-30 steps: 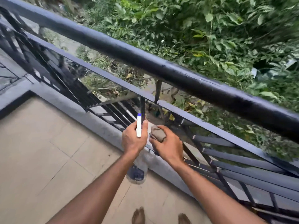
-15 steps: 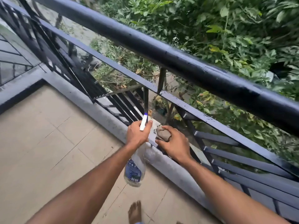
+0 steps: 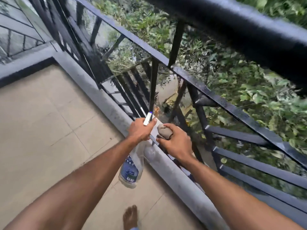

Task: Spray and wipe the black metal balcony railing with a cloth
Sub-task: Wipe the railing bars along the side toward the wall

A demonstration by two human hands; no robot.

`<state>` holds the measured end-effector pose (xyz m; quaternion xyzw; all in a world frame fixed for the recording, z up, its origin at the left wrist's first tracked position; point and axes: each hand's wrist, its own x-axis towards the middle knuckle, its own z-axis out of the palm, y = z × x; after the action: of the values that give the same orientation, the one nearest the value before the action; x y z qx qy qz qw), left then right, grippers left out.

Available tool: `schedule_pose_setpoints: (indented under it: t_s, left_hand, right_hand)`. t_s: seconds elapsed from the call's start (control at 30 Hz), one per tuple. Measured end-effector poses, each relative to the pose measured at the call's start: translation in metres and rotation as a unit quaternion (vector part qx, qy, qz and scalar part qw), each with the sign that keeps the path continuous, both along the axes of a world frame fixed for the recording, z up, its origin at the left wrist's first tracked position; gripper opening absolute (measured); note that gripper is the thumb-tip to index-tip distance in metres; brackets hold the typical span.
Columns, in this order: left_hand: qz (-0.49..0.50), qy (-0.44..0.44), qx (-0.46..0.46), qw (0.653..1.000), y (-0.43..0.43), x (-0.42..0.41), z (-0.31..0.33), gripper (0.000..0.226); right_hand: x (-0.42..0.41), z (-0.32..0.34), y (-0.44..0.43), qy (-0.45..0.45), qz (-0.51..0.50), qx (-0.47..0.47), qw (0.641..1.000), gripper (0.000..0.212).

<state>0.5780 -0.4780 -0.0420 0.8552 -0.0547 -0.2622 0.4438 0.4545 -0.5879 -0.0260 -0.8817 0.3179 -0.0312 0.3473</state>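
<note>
Closer in now, wiping: right hand (image 3: pixel 176 143) clutches cloth (image 3: pixel 164 133) against railing (image 3: pixel 216 100), left hand (image 3: pixel 139 130) grips spray bottle (image 3: pixel 131 170); I'd slide along next.

The railing (image 3: pixel 216 98) is showing as black painted metal, its thick top bar (image 3: pixel 249 32) toward one o'clock gleaming smooth and glossy while the thinner flat bars (image 3: pixel 265 169) are carrying a speckled, wet-looking shine. The cloth (image 3: pixel 164 132) at centre is looking soft, matt and grey-brown, and the spray bottle (image 3: pixel 131 170) toward six o'clock is showing clear plastic with a blue label and a white plastic nozzle (image 3: pixel 147 119). The floor tiles (image 3: pixel 41 122) at nine o'clock are looking beige, smooth and matt, and the kerb (image 3: pixel 174 173) beside them is appearing as rough, blotchy grey concrete.
</note>
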Motion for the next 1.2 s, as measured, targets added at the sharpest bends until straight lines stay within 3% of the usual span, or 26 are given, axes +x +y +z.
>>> schedule_pose_setpoints:
  t_s: [0.13,0.33,0.67,0.87,1.03,1.2]
  left_hand:
    - [0.026,0.004,-0.002,1.0,0.004,0.002,-0.037,0.035]
    - [0.015,-0.013,0.035,0.999,0.004,0.012,-0.106,0.044]
    - [0.022,0.0,-0.024,0.999,0.008,0.021,-0.224,0.039]
    - [0.043,-0.018,-0.049,0.998,0.007,0.036,-0.289,0.027]
    - [0.001,0.04,-0.057,0.998,0.006,0.041,-0.342,0.032]
    - [0.017,-0.015,-0.043,0.999,0.006,0.044,-0.38,0.028]
  right_hand:
    - [0.005,-0.037,0.011,0.001,0.016,-0.013,1.0,0.061]
    - [0.016,-0.117,0.022,-0.033,0.029,-0.017,0.999,0.056]
    - [0.018,-0.229,0.013,-0.06,0.066,-0.073,0.993,0.058]
    - [0.027,-0.296,0.008,-0.091,0.023,-0.079,0.992,0.054]
    - [0.031,-0.348,0.009,-0.138,-0.028,-0.063,0.988,0.054]
    - [0.036,-0.392,0.003,-0.194,-0.064,-0.034,0.978,0.06]
